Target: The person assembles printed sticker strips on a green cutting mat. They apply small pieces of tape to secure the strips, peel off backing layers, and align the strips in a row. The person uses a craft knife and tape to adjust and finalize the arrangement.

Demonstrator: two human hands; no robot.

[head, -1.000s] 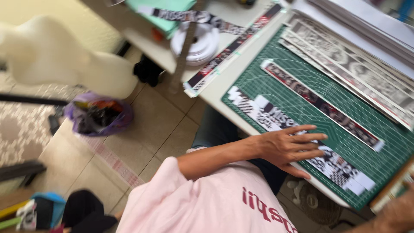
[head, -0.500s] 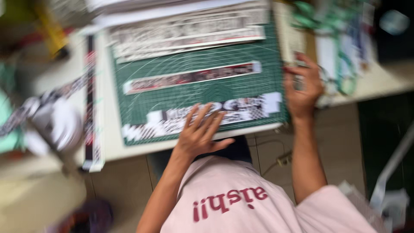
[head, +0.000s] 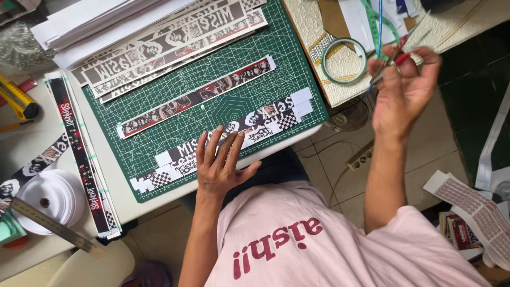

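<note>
my left hand [head: 220, 162] lay flat and spread wide, palm down, on the near printed strip [head: 223, 141], a long black-and-white band with checkered patches that ran slantwise along the front edge of the green cutting mat [head: 159, 135]. my fingers pressed on the middle of that strip, and my thumb stuck out over the mat's edge towards my pink shirt [head: 329, 250]. my right hand [head: 401, 87] was raised off to the side, above the cream textured board [head: 313, 26], its fingers curled round a pair of scissors [head: 398, 58] with a red spot near the pivot; the blades were blurred and i could not tell whether they were parted. just beside that hand a ring of pale green tape [head: 344, 61] lay on the board, and a blue cord [head: 379, 26] hung down past it.

a second strip [head: 196, 98], dark with red and pale figures, lay further up the mat, apart from the one under my palm. beyond it a stack of wider printed bands [head: 159, 48] overlapped the mat's far corner, partly under white sheets [head: 101, 26]. on the white table [head: 42, 133] to my left lay a black and red lanyard strip [head: 79, 154], a roll of white ribbon [head: 50, 199], a steel ruler [head: 56, 227] and a yellow utility knife [head: 18, 101]
</note>
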